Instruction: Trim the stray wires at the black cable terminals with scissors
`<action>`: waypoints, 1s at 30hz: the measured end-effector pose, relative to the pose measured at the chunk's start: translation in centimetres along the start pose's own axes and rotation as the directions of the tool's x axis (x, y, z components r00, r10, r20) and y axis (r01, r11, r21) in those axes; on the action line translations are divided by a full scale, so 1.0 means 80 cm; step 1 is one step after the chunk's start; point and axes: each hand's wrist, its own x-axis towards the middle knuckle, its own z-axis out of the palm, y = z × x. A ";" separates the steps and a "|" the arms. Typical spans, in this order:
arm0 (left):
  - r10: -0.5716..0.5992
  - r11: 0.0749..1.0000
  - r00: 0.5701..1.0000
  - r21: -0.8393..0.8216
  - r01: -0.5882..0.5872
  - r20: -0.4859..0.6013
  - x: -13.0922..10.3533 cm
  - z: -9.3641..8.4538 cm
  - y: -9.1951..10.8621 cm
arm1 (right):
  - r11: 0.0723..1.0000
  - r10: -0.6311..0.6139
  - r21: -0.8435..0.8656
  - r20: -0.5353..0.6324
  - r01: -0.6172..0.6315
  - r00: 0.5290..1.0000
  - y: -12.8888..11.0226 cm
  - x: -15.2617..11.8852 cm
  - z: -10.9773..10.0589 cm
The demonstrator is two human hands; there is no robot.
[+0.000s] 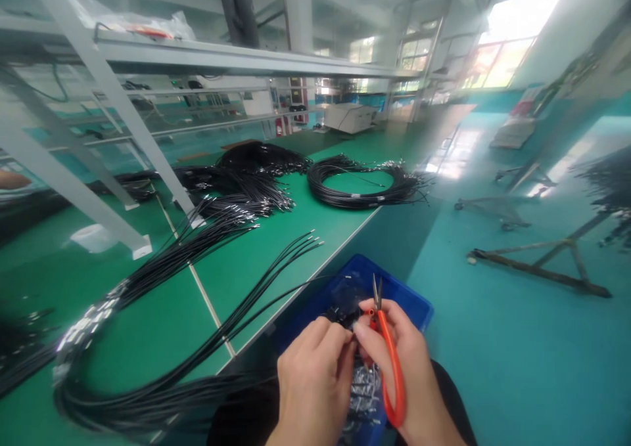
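Note:
Pliers with red handles (393, 374) rest in my right hand (407, 354), their pointed metal jaws directed up and slightly apart. The fingertips of that hand also pinch close to a small red piece. Beside it, my left hand (315, 367) is closed, thumb and fingers pressed together on something too small to make out, nearly touching the right fingertips. Both hands are above a blue bin (419, 301) holding clear plastic bags and dark parts. A bundle of black cables (197, 360) curves over the green table (266, 255) to the left of my hands.
Farther back on the table lie a coiled cable bundle (345, 200) and piles of black cables (261, 157). White shelf posts (118, 98) rise at the left, near a white roll (93, 238). A wheeled metal stand (537, 268) is on the floor at right. Part of a person's hand (14, 180) shows at far left.

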 end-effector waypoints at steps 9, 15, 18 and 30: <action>-0.072 0.989 0.996 -0.130 0.078 0.048 0.001 -0.004 -0.004 | 0.993 -0.050 0.106 -0.025 0.053 0.998 0.004 -0.007 0.008; -0.206 0.873 0.969 -0.421 0.246 0.139 0.007 -0.010 -0.015 | 0.993 -0.092 0.086 0.061 0.086 0.994 0.000 -0.003 -0.002; -0.280 0.743 0.941 -0.578 0.338 0.190 0.013 -0.016 -0.025 | 0.998 -0.016 0.059 0.260 0.001 0.965 -0.008 -0.004 -0.023; -0.250 0.386 0.906 -0.823 0.416 0.341 0.016 -0.027 -0.031 | 0.944 0.328 -0.180 0.617 -0.278 0.715 -0.016 -0.013 -0.052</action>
